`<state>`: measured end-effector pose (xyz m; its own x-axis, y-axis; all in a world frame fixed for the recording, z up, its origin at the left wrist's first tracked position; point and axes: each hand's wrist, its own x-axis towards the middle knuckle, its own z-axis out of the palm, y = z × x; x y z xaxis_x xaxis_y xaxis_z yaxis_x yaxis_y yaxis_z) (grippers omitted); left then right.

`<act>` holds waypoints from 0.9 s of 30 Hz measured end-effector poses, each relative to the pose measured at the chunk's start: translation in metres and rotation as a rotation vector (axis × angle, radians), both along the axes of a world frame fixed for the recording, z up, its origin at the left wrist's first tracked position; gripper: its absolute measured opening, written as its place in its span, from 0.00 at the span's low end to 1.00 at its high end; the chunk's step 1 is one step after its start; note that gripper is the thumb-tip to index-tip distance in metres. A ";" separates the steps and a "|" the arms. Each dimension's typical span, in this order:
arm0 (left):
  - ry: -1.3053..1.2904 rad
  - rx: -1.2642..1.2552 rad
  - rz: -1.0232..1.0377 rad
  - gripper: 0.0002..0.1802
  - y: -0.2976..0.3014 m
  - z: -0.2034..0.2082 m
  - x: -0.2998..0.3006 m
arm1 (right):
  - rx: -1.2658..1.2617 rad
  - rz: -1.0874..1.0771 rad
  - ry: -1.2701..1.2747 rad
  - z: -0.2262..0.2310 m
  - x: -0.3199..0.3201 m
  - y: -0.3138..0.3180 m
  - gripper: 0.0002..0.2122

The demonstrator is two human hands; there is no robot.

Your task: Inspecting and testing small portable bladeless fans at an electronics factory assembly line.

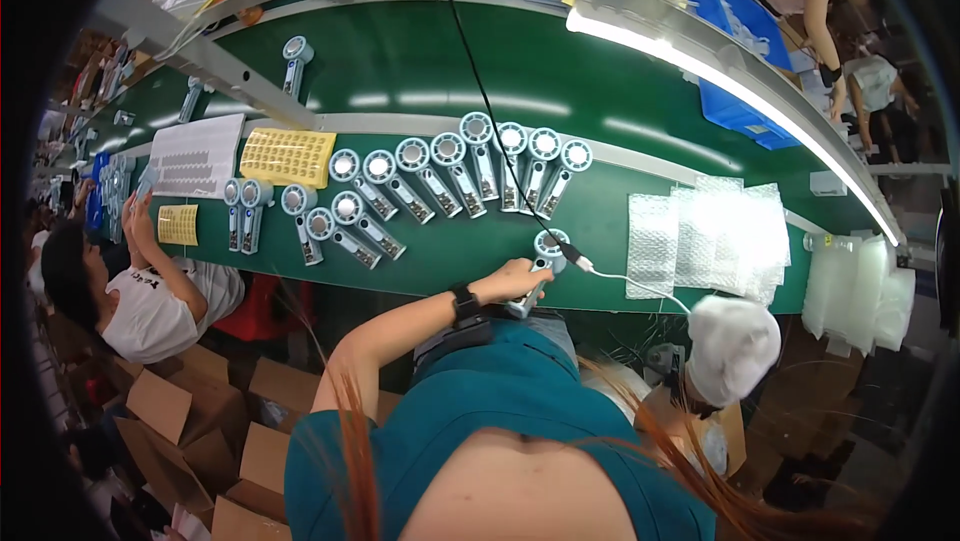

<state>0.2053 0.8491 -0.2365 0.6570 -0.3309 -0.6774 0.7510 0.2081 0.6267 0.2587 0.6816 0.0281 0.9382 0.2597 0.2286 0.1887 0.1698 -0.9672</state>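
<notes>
- The green counter (465, 251) spreads ahead of you, from 9 to 3 o'clock.
- Round-headed grey-and-blue devices (447, 150) line it, around 11 o'clock from your left hand (508, 282).
- Clear bubble sleeves (700, 241) overlap between 2 and 3.
- Your right hand (735, 349), covered in white, sits between 3 and 4; I can't tell its fingers' state.
- A yellow sheet (287, 159) lies at 10.
- Your left fingers clamp the held device (547, 244) at the near edge, head toward 1.
- A black plug (574, 255) shows beside that head; contact is unclear.
</notes>
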 end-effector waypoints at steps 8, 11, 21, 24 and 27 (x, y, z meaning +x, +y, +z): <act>-0.736 1.295 -0.234 0.22 -0.020 -0.050 0.125 | -0.001 0.392 -0.185 -0.015 0.017 -0.007 0.24; -0.790 1.315 -0.187 0.21 -0.024 -0.004 0.130 | -0.030 0.438 -0.088 -0.022 0.027 -0.022 0.25; -0.049 2.059 0.875 0.22 0.261 0.031 -0.140 | 0.099 0.186 0.209 -0.069 0.019 0.031 0.17; 0.084 2.137 0.699 0.27 0.334 0.002 -0.212 | -0.007 0.193 0.219 -0.072 -0.004 0.077 0.17; 0.132 2.121 0.156 0.26 0.367 -0.012 -0.225 | -0.228 0.128 0.171 -0.067 -0.030 0.117 0.17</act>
<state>-0.0194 1.2160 -0.2487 0.5260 0.8431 0.1117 0.8499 -0.5161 -0.1062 0.2289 0.7990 -0.0392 0.9145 0.4046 -0.0073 0.0111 -0.0432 -0.9990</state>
